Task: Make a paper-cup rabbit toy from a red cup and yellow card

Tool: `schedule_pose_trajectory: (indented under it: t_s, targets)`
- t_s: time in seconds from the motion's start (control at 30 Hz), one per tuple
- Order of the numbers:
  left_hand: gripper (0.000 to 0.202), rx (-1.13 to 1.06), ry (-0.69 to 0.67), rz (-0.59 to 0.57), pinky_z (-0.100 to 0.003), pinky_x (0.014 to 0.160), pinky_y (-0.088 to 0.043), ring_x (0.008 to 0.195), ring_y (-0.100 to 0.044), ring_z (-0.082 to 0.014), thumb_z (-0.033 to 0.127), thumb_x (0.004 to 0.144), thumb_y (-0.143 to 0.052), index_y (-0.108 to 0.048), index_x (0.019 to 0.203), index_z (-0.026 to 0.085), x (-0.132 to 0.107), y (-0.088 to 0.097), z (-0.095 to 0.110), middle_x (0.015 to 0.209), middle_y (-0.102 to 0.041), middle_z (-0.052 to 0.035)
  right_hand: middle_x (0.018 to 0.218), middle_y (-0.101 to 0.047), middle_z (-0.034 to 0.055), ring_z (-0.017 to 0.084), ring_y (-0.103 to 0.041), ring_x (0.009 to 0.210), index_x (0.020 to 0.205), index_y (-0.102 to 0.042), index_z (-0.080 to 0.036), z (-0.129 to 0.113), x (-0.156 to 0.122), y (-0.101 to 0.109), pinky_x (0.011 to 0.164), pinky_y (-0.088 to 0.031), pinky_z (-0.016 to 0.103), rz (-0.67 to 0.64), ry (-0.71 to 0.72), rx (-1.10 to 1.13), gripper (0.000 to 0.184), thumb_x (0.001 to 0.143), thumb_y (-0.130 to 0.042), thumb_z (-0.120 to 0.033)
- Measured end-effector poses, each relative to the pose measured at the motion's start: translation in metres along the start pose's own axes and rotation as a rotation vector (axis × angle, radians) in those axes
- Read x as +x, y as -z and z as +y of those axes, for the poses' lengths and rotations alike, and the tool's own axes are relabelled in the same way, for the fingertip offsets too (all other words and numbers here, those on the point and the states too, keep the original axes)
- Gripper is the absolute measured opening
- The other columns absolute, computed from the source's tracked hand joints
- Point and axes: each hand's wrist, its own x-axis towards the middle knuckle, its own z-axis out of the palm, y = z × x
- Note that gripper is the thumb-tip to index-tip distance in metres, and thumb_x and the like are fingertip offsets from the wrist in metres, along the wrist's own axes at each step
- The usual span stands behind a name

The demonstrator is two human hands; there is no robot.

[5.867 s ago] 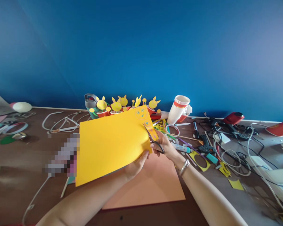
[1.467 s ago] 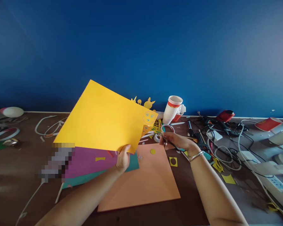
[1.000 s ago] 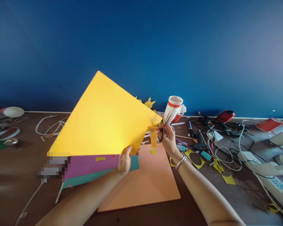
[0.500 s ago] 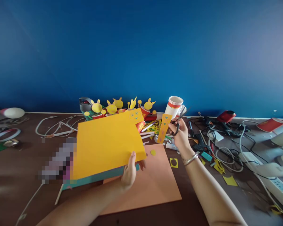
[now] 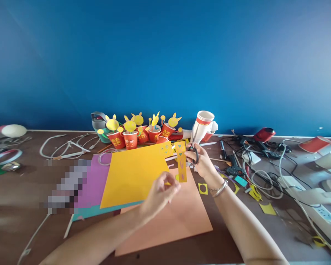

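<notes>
My right hand (image 5: 205, 165) grips black-handled scissors (image 5: 194, 152), blades pointing up, and also holds a yellow paper strip (image 5: 181, 167) with blue heart and pink curl drawings. Just left of the strip's lower end is my left hand (image 5: 161, 189), fingers loosely curled and apart, with nothing visible in it. Beneath and beyond that hand lies a large yellow sheet (image 5: 135, 171), with small drawn eyes at its upper right corner. An orange-pink sheet (image 5: 179, 221) lies under both hands, partly hidden by the left one.
Red paper cups (image 5: 131, 140) with yellow rabbit-like paper heads line the wall. A stack of white cups (image 5: 202, 129) stands behind my right hand. Purple paper (image 5: 95, 180) lies left. Cables, a glue gun (image 5: 234, 165), a power strip (image 5: 324, 215) and yellow scraps (image 5: 267, 208) crowd the right.
My left hand has let go of the yellow sheet, which now lies lower on the table, and moved toward the strip. My right hand has shifted left with scissors and strip.
</notes>
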Motion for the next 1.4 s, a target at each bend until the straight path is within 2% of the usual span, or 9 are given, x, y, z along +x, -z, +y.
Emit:
schedule_pose_trajectory:
  t_s: [0.07, 0.2, 0.27, 0.53, 0.77, 0.87, 0.97, 1.17, 1.4]
  targets:
    - [0.032, 0.019, -0.065, 0.158, -0.017, 0.043, -0.031, 0.048, -0.043, -0.0041, 0.038, 0.067, -0.072, -0.056, 0.087, 0.020, 0.013, 0.007, 0.002, 0.075, -0.057, 0.0041, 0.064, -0.043, -0.0068, 0.006, -0.036, 0.049, 0.081, -0.052, -0.021, 0.003, -0.003, -0.006, 0.044, -0.027, 0.020, -0.045, -0.016, 0.011, 0.026, 0.064, -0.072, -0.026]
    - [0.029, 0.094, 0.085, 0.058, -0.019, 0.038, -0.017, 0.037, -0.028, -0.0032, 0.040, 0.064, -0.073, -0.056, 0.065, 0.017, 0.031, 0.015, -0.004, 0.046, -0.041, 0.0090, 0.065, -0.048, -0.0063, 0.008, -0.042, 0.051, 0.082, -0.050, -0.022, 0.009, -0.008, -0.020, 0.046, -0.032, 0.021, -0.054, -0.036, 0.009, 0.034, 0.063, -0.076, -0.031]
    - [0.032, 0.017, 0.082, 0.077, -0.019, 0.038, -0.015, 0.035, -0.025, -0.0031, 0.042, 0.063, -0.074, -0.054, 0.060, 0.017, 0.035, 0.018, -0.009, 0.041, -0.036, 0.0100, 0.067, -0.051, -0.0050, 0.009, -0.046, 0.054, 0.083, -0.050, -0.022, 0.013, -0.011, -0.025, 0.049, -0.036, 0.022, -0.054, -0.028, -0.004, 0.034, 0.064, -0.076, -0.035]
    - [0.028, -0.285, -0.210, 0.386, -0.018, 0.039, -0.029, 0.042, -0.042, -0.0033, 0.040, 0.068, -0.074, -0.063, 0.074, 0.015, 0.048, 0.038, -0.016, 0.061, -0.057, 0.0041, 0.070, -0.055, -0.0008, 0.015, -0.056, 0.067, 0.082, -0.052, -0.021, 0.051, -0.025, -0.033, 0.052, -0.039, 0.023, -0.313, -0.114, -0.176, 0.035, 0.072, -0.071, -0.048]
    - [0.030, -0.343, -0.229, 0.415, -0.017, 0.039, -0.028, 0.041, -0.040, -0.0022, 0.039, 0.069, -0.074, -0.056, 0.068, 0.015, 0.050, 0.042, -0.015, 0.067, -0.062, 0.0020, 0.069, -0.056, -0.0011, 0.012, -0.055, 0.060, 0.087, -0.053, -0.017, 0.062, -0.034, -0.037, 0.054, -0.043, 0.023, -0.467, -0.126, -0.150, 0.042, 0.071, -0.073, -0.051]
    - [0.028, -0.310, -0.252, 0.410, -0.018, 0.043, -0.030, 0.044, -0.041, -0.0038, 0.038, 0.071, -0.072, -0.055, 0.068, 0.016, 0.051, 0.042, -0.018, 0.060, -0.057, 0.0040, 0.066, -0.058, -0.0006, 0.013, -0.058, 0.057, 0.085, -0.054, -0.017, 0.063, -0.036, -0.036, 0.049, -0.042, 0.022, -0.536, -0.214, -0.161, 0.044, 0.071, -0.072, -0.054]
    - [0.030, -0.272, -0.338, 0.504, -0.019, 0.046, -0.032, 0.048, -0.043, -0.0059, 0.038, 0.074, -0.070, -0.051, 0.065, 0.017, 0.052, 0.045, -0.020, 0.055, -0.052, 0.0051, 0.064, -0.060, 0.0004, 0.013, -0.058, 0.054, 0.086, -0.054, -0.017, 0.066, -0.037, -0.034, 0.044, -0.040, 0.020, -0.631, -0.297, -0.174, 0.045, 0.072, -0.070, -0.056]
    - [0.030, -0.158, -0.332, 0.508, -0.021, 0.054, -0.035, 0.051, -0.044, -0.0077, 0.039, 0.075, -0.068, -0.052, 0.063, 0.018, 0.053, 0.046, -0.025, 0.052, -0.049, 0.0059, 0.066, -0.060, -0.0006, 0.011, -0.055, 0.054, 0.083, -0.054, -0.018, 0.068, -0.036, -0.033, 0.045, -0.038, 0.019, -0.510, -0.236, -0.096, 0.039, 0.075, -0.068, -0.053]
    - [0.025, -0.138, -0.299, 0.456, -0.021, 0.053, -0.036, 0.053, -0.045, -0.0085, 0.040, 0.075, -0.068, -0.059, 0.069, 0.016, 0.054, 0.045, -0.029, 0.055, -0.051, 0.0046, 0.072, -0.055, -0.0012, 0.012, -0.054, 0.063, 0.084, -0.055, -0.016, 0.066, -0.040, -0.039, 0.055, -0.041, 0.023, -0.521, -0.180, -0.064, 0.039, 0.072, -0.074, -0.049]
